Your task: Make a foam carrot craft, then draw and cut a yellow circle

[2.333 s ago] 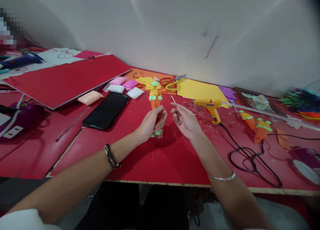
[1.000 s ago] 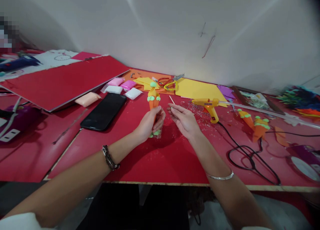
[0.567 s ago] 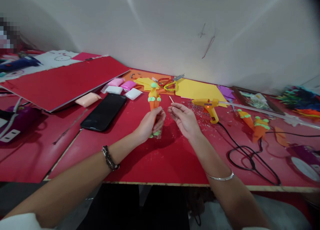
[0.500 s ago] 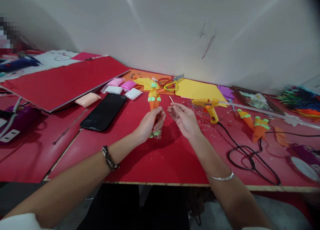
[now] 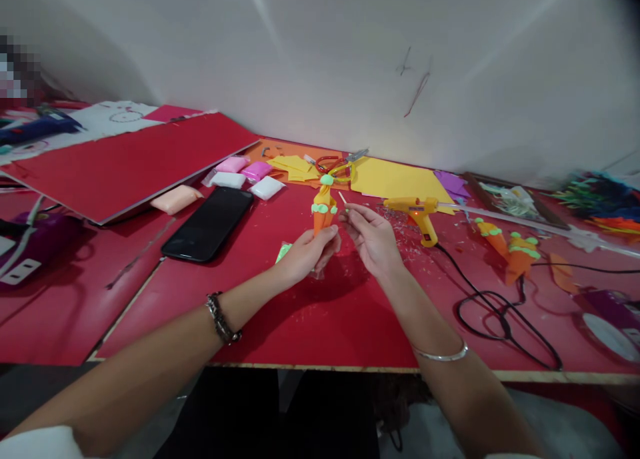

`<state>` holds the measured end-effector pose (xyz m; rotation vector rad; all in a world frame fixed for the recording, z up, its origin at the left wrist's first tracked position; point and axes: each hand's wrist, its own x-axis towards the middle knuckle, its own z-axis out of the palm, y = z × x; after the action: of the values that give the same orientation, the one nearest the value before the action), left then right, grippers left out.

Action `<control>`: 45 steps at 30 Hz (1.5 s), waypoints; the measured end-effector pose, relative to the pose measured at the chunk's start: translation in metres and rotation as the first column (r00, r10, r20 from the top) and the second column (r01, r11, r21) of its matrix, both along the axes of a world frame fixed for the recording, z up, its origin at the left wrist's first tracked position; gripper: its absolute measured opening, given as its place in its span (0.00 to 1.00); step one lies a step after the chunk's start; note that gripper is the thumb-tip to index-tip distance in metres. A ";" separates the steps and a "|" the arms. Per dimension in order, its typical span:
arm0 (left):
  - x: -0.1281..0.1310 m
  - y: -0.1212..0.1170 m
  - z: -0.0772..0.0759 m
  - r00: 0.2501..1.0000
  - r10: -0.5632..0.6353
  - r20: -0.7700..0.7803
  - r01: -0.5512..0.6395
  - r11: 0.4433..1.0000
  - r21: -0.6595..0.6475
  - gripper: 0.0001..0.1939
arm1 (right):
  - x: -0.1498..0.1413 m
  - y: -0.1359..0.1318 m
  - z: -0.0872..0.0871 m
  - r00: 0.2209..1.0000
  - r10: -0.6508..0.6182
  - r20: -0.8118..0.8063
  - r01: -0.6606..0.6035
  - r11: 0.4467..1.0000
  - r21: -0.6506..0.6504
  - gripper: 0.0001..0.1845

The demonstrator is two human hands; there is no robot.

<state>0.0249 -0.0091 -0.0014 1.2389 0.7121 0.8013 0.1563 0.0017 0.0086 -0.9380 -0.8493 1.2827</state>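
My left hand is closed round the lower part of a small orange paper cone. Yellow clay tops the cone, with light green clay balls round its rim and one at its peak. Just right of it, my right hand pinches with thumb and forefinger; a bit of green clay shows at the fingertips. A thin pale stick rises from beside those fingers. Behind my left wrist lies a packet of green clay, partly hidden.
A black phone and several clay packets lie to the left. Scissors rest on coloured paper at the back. On the right are a yellow glue gun with its cord and two finished-looking cones.
My left hand has moved right with the cone, closer to my right hand. The green packet now shows left of my left hand. My right hand has shifted only slightly.
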 end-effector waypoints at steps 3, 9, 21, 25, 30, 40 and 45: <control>0.000 0.000 -0.001 1.000 -0.008 -0.007 0.008 1.000 0.001 0.18 | 0.000 -0.001 0.000 0.999 -0.032 0.019 0.031 0.999 0.019 0.06; 0.001 -0.001 0.000 0.998 0.020 -0.057 -0.020 1.000 0.011 0.18 | -0.002 -0.005 0.005 0.994 -0.048 0.097 0.033 0.987 0.157 0.07; 0.003 -0.006 0.004 0.988 0.038 -0.150 -0.027 0.997 0.069 0.17 | -0.003 -0.014 0.017 0.932 -0.212 0.295 0.056 0.886 0.460 0.04; 0.003 -0.007 0.006 0.986 0.056 -0.159 -0.042 0.995 0.090 0.18 | -0.007 -0.022 0.025 0.864 -0.219 0.453 -0.052 0.856 0.514 0.06; 0.004 -0.007 0.005 0.985 0.056 -0.165 -0.041 0.995 0.091 0.19 | -0.007 -0.023 0.025 0.824 -0.231 0.517 -0.099 0.840 0.533 0.06; 0.004 -0.009 0.005 0.980 0.042 -0.194 -0.026 0.996 0.087 0.18 | -0.004 -0.011 0.011 0.923 -0.019 0.385 -0.147 0.907 0.395 0.15; 0.004 -0.011 0.007 0.977 0.046 -0.209 -0.028 0.996 0.089 0.18 | -0.005 -0.011 0.008 0.946 0.235 0.222 -0.273 0.948 0.161 0.20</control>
<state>0.0291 -0.0196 0.0051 1.4055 0.8827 0.7431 0.1518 -0.0093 0.0163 -0.8320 -1.2626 1.3127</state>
